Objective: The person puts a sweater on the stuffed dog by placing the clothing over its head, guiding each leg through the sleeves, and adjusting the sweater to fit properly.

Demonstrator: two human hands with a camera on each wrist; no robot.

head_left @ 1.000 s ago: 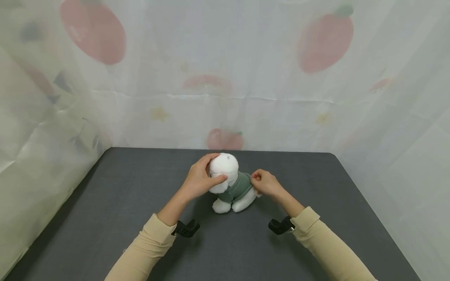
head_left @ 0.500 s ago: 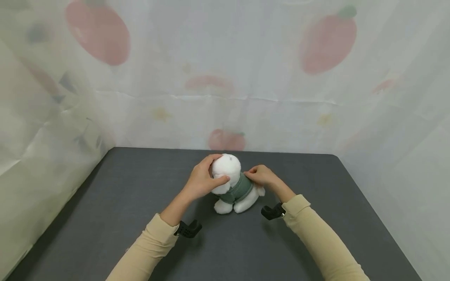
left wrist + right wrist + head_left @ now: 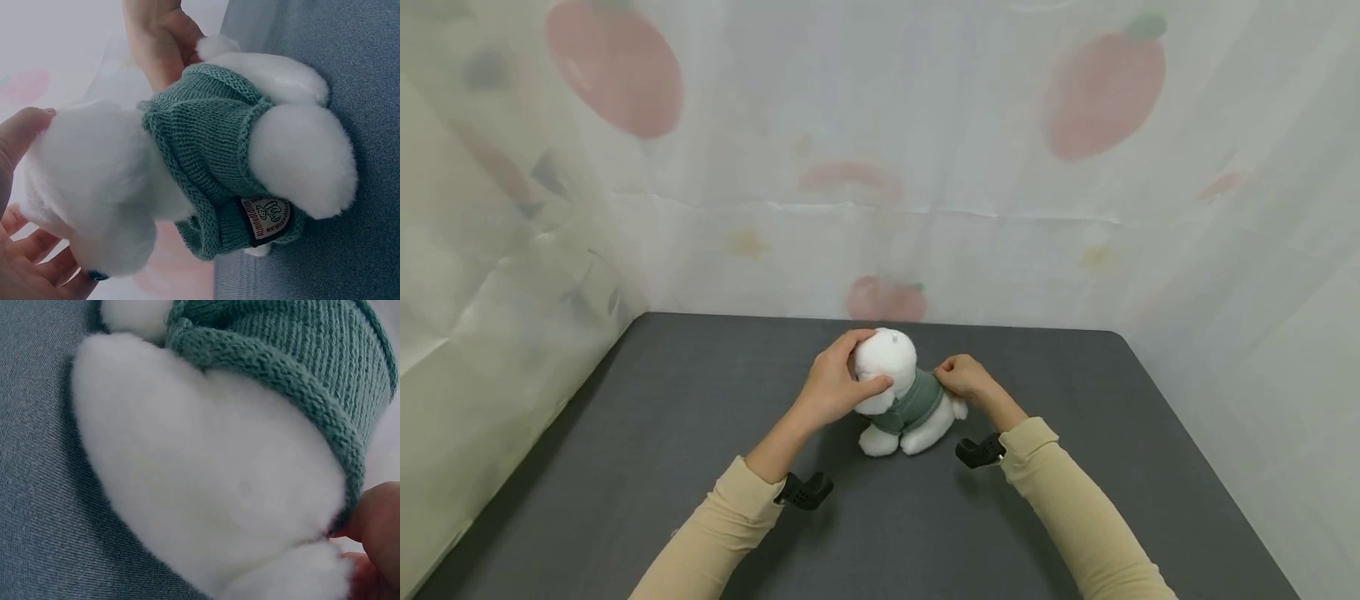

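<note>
Now the white toy dog (sitting mid-table) is held at its head by the left hand while its green sweater is pinched by the right hand, so it could be tipped over if tugged hard.

Fluffy white plush toy – ribbed knit green sweater – matt table.

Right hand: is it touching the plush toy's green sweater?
Touching. The head view shows the right hand pinching the green sweater; the right wrist view shows a fingertip at the hem.
</note>
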